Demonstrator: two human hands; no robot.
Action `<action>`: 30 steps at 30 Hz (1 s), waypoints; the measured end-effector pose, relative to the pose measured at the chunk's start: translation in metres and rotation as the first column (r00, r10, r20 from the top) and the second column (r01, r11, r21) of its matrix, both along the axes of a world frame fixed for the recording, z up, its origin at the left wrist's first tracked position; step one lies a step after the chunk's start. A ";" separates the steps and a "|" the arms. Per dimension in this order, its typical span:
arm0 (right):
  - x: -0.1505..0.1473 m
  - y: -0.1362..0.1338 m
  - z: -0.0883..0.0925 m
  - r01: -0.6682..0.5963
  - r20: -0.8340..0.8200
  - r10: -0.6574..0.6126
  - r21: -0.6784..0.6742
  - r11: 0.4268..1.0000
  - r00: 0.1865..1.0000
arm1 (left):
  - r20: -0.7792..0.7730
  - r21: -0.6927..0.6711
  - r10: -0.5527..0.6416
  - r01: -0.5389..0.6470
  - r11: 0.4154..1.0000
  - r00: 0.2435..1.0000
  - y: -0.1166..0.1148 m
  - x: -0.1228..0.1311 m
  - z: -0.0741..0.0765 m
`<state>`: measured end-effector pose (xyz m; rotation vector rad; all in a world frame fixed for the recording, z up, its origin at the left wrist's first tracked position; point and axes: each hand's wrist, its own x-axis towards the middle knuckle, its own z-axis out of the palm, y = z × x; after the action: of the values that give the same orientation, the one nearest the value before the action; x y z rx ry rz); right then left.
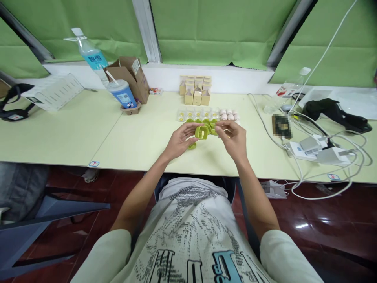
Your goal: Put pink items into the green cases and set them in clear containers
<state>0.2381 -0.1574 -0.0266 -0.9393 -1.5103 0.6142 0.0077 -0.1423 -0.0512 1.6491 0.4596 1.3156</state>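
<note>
My left hand (180,140) grips a small olive-green plastic cup (201,133), rounded-square in shape, between thumb and fingers. The cup is tilted with its open side towards me, and a raised shape shows inside it. Just to the right is my right hand (234,138), thumb and fingertips drawn together; whether they hold anything small is hidden. More green cups (207,123) stand on the table behind the two hands, partly covered by them. Another green cup (192,146) sits beneath my left hand. Behind these are clear plastic containers (198,114) with yellow spots and several pale pink round pieces (229,114).
Small cream cardboard boxes (197,90) are grouped by the wall. To the left stand a blue drink cup (123,96), a brown carton (132,76), a water bottle (92,55) and a white box (54,92). At right lie a power strip (304,151), tangled white cables and a clear bottle (284,94).
</note>
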 end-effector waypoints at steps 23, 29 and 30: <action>-0.021 -0.003 -0.003 -0.415 -0.383 0.289 -0.303 0.858 0.877 | -0.005 0.049 -0.041 0.041 0.998 0.999 -0.009 0.000 0.006; -0.023 -0.002 -0.006 -0.401 -0.353 0.288 -0.305 0.864 0.890 | -0.025 0.003 -0.020 0.020 1.000 0.999 -0.006 -0.002 0.004; -0.023 -0.002 -0.006 -0.399 -0.355 0.285 -0.305 0.865 0.890 | -0.021 -0.001 -0.012 0.012 1.000 1.000 -0.005 -0.002 0.005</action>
<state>0.2150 -0.1592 -0.0323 -0.8086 -1.3152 1.2864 0.0060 -0.1477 -0.0465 1.6641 0.4615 1.2901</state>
